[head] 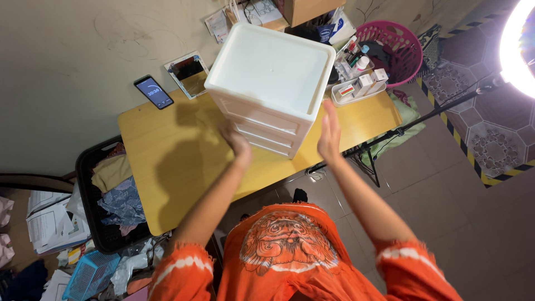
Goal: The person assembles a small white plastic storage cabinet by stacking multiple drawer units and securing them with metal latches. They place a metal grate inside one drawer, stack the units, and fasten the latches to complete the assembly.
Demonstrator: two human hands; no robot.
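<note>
Two hands reach toward a white drawer unit (270,83) that stands on a yellow wooden worktop (167,161). The worktop is the largest thing here, spreading out under both arms and well to the left of the left hand (237,140). The drawer unit sits between the hands and just beyond them, with a flat lid on top and three drawer fronts facing the person. The left hand lies against the lower left front of the unit, fingers loosely curled, gripping nothing that shows. The right hand (330,129) is held flat and spread, palm turned toward the unit's right side; whether it touches the plastic cannot be told.

Left of the left hand and lower, beside the worktop's edge, a black crate (92,161) holds folded clothes (118,192). Beyond the right hand and further right, a pink laundry basket (402,39) stands on the floor. Just beyond the right hand, beside the unit, a white tray (356,92) carries small boxes and bottles. Far to the right of the right hand a ring light (517,47) glows on a black stand (423,118). Beyond the left hand a small framed mirror (189,73) lies at the worktop's far edge, and a phone (153,92) with a lit screen lies just left of it.
</note>
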